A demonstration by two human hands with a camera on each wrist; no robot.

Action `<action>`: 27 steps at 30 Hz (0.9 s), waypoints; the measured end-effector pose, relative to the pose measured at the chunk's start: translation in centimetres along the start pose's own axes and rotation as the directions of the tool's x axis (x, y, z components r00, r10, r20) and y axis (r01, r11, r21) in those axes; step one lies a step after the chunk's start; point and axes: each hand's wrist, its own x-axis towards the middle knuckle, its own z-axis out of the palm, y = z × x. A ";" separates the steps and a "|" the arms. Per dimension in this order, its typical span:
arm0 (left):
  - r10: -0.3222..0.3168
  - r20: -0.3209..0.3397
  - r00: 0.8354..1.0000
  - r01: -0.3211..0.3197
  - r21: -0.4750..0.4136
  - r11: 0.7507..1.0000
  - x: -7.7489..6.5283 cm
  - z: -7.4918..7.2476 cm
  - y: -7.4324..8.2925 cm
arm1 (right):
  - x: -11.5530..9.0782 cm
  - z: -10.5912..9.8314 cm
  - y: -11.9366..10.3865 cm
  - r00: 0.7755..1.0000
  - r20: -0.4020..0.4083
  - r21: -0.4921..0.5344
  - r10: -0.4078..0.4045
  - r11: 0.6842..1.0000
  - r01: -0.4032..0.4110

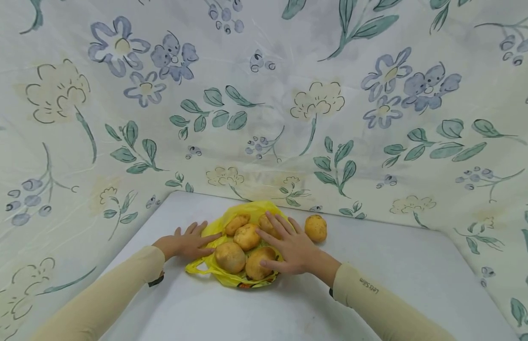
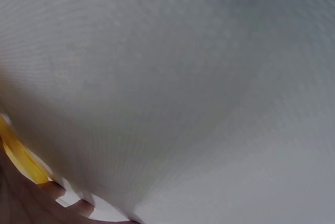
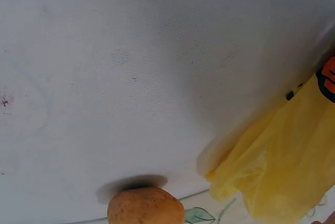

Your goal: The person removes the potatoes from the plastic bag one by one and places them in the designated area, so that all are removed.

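Note:
Several potatoes (image 1: 230, 257) lie grouped on a yellow plastic bag (image 1: 227, 279), which is spread on the white table. My left hand (image 1: 188, 243) is at the bag's left edge, fingers extended and reaching to the plastic. Over the right side of the group my right hand (image 1: 291, 246) is spread, its fingers straight and partly covering a potato behind them. A single potato (image 1: 316, 228) sits off the bag, behind and to the right of the right hand; the right wrist view shows this potato (image 3: 146, 206) too. Only part of the left hand (image 2: 26, 203) appears in the left wrist view.
The white tabletop (image 1: 396, 274) runs out on both sides of the bag. A floral-patterned sheet (image 1: 264, 132) hangs behind the table and along its sides. Small dark marks dot the tabletop (image 3: 131, 88) in the right wrist view.

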 end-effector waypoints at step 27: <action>-0.001 0.004 1.000 0.001 0.014 1.000 0.2 0.1 -0.3 | 0.5 0.6 -0.9 0.999 -0.028 0.013 -0.043 0.999 0.044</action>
